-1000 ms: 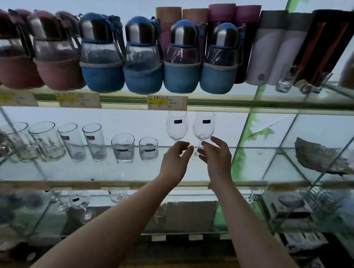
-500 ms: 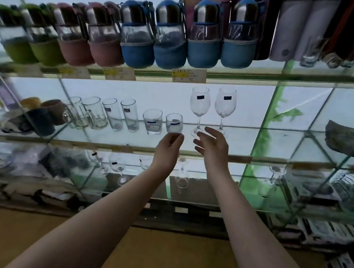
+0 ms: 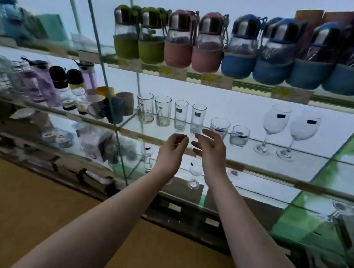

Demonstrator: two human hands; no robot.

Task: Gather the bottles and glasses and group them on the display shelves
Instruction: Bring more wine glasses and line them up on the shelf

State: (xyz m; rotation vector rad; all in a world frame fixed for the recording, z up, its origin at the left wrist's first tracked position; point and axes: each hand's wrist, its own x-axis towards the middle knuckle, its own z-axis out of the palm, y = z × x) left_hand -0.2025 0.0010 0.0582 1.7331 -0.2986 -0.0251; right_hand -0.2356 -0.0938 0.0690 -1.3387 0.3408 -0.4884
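- Glass shelves (image 3: 265,174) fill the view in several tiers, split into bays by slanted glass panes with green edges (image 3: 91,28). A tan floor (image 3: 35,206) lies below.
- Both bare forearms reach up toward the middle tier. The left hand (image 3: 173,153) and right hand (image 3: 210,152) hang close together in front of its front edge, fingers loosely curled, grasping nothing and touching no glass.
- Top tier: a row of bottles with steel caps and fabric sleeves, grouped by colour: green (image 3: 137,45), then pink (image 3: 192,53), then blue (image 3: 292,69).
- Left bay: purple bottles (image 3: 44,86), black-capped ones and stacked cups (image 3: 109,108), all blurred.
- Middle tier, right: two wine glasses (image 3: 275,124) side by side.
- Left of centre: two handled mugs (image 3: 145,109), then two tumblers (image 3: 180,117) just above the hands.
- Between the tumblers and the wine glasses: two short glasses (image 3: 219,127).
- Lower tier: a small stemmed glass (image 3: 195,174) seen between the wrists.
- Yellow price tags (image 3: 216,81) line the top tier's edge, their print too blurred to read.
- Dark stickers (image 3: 281,116) mark the glasses, and their writing is unreadable.
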